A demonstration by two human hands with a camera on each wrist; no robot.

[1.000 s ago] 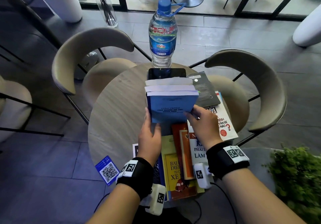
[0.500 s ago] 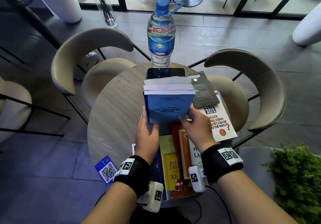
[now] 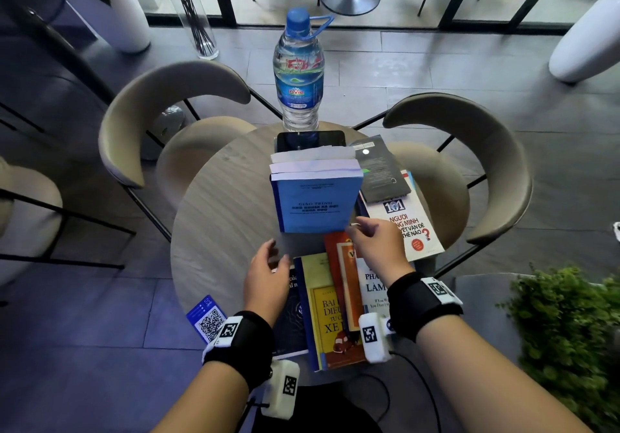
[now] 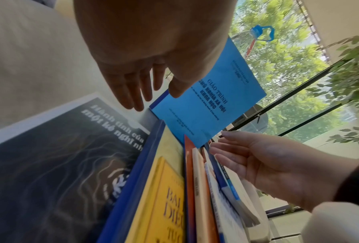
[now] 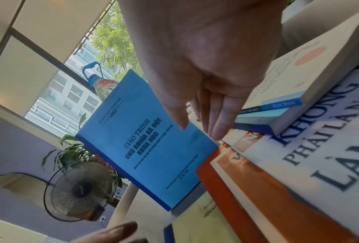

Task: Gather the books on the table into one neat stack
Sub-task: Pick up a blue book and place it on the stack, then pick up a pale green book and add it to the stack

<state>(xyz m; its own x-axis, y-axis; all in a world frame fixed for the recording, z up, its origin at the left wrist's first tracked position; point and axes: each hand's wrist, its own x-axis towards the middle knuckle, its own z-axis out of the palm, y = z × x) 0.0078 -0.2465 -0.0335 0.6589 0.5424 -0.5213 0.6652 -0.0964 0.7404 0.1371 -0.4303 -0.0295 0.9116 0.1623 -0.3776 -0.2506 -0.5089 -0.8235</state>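
Observation:
A blue book (image 3: 315, 204) stands upright at the middle of the round table (image 3: 218, 217), with white page edges of more books behind it. My left hand (image 3: 270, 261) hovers open just below its left corner, fingers straight in the left wrist view (image 4: 133, 92). My right hand (image 3: 364, 233) is open by the book's lower right corner; I cannot tell if it touches. Flat near me lie a dark book (image 3: 292, 315), a yellow book (image 3: 332, 308), an orange book (image 3: 342, 264) and a white book (image 3: 372, 285), overlapping.
A water bottle (image 3: 298, 73) and a black phone (image 3: 310, 140) sit behind the blue book. A dark grey book (image 3: 375, 170) lies on a white "101" book (image 3: 409, 227) at the right. A QR card (image 3: 208, 318) hangs at the near left edge. Two chairs (image 3: 161, 103) stand beyond the table.
Both hands have let go of the blue book and drawn back toward me. The book still stands in place.

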